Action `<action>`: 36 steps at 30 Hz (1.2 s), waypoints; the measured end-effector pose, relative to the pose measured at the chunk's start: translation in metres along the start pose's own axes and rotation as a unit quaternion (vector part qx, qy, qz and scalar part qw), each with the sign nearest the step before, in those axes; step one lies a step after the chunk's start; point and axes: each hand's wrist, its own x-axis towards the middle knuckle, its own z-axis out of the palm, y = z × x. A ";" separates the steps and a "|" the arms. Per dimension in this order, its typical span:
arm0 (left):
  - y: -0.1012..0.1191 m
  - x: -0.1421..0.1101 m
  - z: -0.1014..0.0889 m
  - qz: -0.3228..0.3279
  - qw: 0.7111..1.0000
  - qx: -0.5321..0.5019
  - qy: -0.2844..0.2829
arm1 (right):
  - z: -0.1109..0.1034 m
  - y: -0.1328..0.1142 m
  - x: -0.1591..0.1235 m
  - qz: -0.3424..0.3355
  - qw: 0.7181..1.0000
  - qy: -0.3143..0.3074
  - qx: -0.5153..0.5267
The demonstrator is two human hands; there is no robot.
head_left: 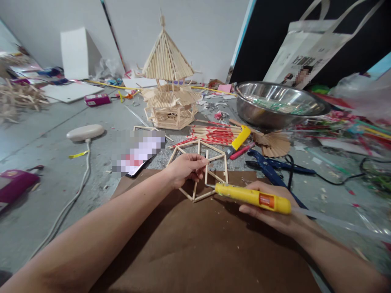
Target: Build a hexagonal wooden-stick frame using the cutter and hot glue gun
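My left hand (190,167) pinches a short wooden stick (207,169) upright at the right side of a stick frame (226,170). The frame is a many-sided wooden outline with spokes, lying partly on brown paper (183,240). My right hand (269,203) is wrapped round a yellow hot glue gun (244,196), whose metal tip points left, close to the stick's lower end. A clear glue stick trails from the gun's rear. My left hand hides the middle of the frame.
Behind the frame stands a wooden stick pavilion model (171,81). Red-marked sticks (210,135), a yellow-handled cutter (241,138), blue pliers (269,165) and a metal basin (275,103) lie beyond my hands. A phone (143,152) and white power strip (85,132) are leftward.
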 end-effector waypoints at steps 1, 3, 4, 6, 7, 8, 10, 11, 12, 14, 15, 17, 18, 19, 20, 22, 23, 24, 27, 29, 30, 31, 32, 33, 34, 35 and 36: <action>0.000 0.000 0.000 -0.001 1.000 0.000 0.000 | 0.000 0.000 0.000 -0.003 1.000 -0.001 -0.002; -0.001 0.000 0.000 0.000 1.000 0.000 -0.001 | 0.000 0.001 0.000 -0.005 1.000 -0.003 -0.009; -0.001 0.000 0.000 0.000 1.000 0.000 -0.001 | 0.000 0.001 0.000 -0.006 1.000 -0.004 -0.014; -0.001 0.000 0.000 0.002 1.000 -0.001 -0.002 | 0.000 0.002 0.000 -0.007 1.000 -0.004 -0.019; -0.001 0.000 0.000 0.003 1.000 -0.001 -0.001 | 0.001 0.002 0.000 -0.007 1.000 -0.004 -0.021; -0.002 0.000 0.000 0.004 1.000 -0.002 0.000 | 0.001 0.002 0.000 -0.006 1.000 -0.003 -0.021; -0.001 -0.001 0.000 0.004 1.000 -0.002 0.000 | 0.001 0.001 0.000 -0.001 1.000 0.000 -0.021; -0.001 -0.001 0.000 0.004 1.000 -0.001 0.000 | 0.001 0.001 0.000 0.001 1.000 0.000 -0.022; -0.001 -0.001 0.000 0.003 1.000 -0.001 0.000 | 0.000 0.001 0.000 0.003 1.000 -0.001 -0.021; 0.000 -0.001 0.000 0.001 1.000 -0.001 -0.001 | 0.000 0.000 0.000 0.005 1.000 -0.005 -0.018; 0.000 -0.001 0.000 0.000 1.000 -0.001 -0.001 | 0.000 -0.001 0.001 0.007 1.000 -0.007 -0.017; 0.000 -0.001 0.000 -0.003 1.000 -0.001 -0.003 | -0.001 -0.002 0.001 0.012 1.000 -0.005 -0.021; 0.000 -0.001 0.001 -0.003 1.000 -0.001 -0.004 | -0.001 -0.002 0.001 0.014 1.000 -0.004 -0.026; 0.000 -0.001 0.001 -0.004 1.000 0.000 -0.004 | -0.001 -0.002 0.001 0.014 0.999 -0.004 -0.029; 0.000 -0.001 0.001 -0.004 1.000 0.000 -0.003 | -0.002 -0.002 0.001 0.014 0.999 -0.005 -0.031; 0.000 -0.001 0.001 -0.003 1.000 0.000 -0.004 | -0.003 -0.002 0.001 0.014 0.999 -0.008 -0.030; 0.000 -0.001 0.001 -0.003 1.000 -0.001 -0.004 | -0.004 -0.001 0.001 0.014 0.999 -0.015 -0.029; 0.000 0.000 0.001 -0.003 1.000 -0.001 -0.004 | -0.004 -0.001 0.001 0.015 0.999 -0.021 -0.027; 0.000 -0.001 0.001 -0.004 1.000 0.005 -0.007 | -0.006 0.002 0.002 0.030 0.999 -0.020 -0.007; 0.002 -0.002 0.001 -0.004 1.000 0.024 -0.012 | -0.005 0.007 0.002 0.048 0.998 0.003 0.036; 0.003 -0.003 0.001 -0.003 0.999 0.038 -0.015 | -0.005 0.010 0.002 0.066 0.996 0.019 0.064; 0.004 -0.004 0.002 0.001 0.998 0.055 -0.019 | -0.004 0.012 0.002 0.091 0.991 0.030 0.096; 0.005 -0.005 0.002 0.007 0.997 0.074 -0.025 | -0.004 0.015 0.003 0.120 0.983 0.038 0.132; 0.006 -0.005 0.002 0.015 0.995 0.095 -0.030 | -0.003 0.018 0.003 0.150 0.972 0.045 0.173; 0.007 -0.006 0.002 0.023 0.992 0.116 -0.037 | -0.003 0.020 0.004 0.175 0.959 0.047 0.216; 0.007 -0.007 0.002 0.031 0.989 0.136 -0.044 | -0.004 0.021 0.005 0.193 0.945 0.046 0.259; 0.007 -0.007 0.002 0.037 0.986 0.155 -0.053 | -0.004 0.021 0.006 0.203 0.931 0.044 0.299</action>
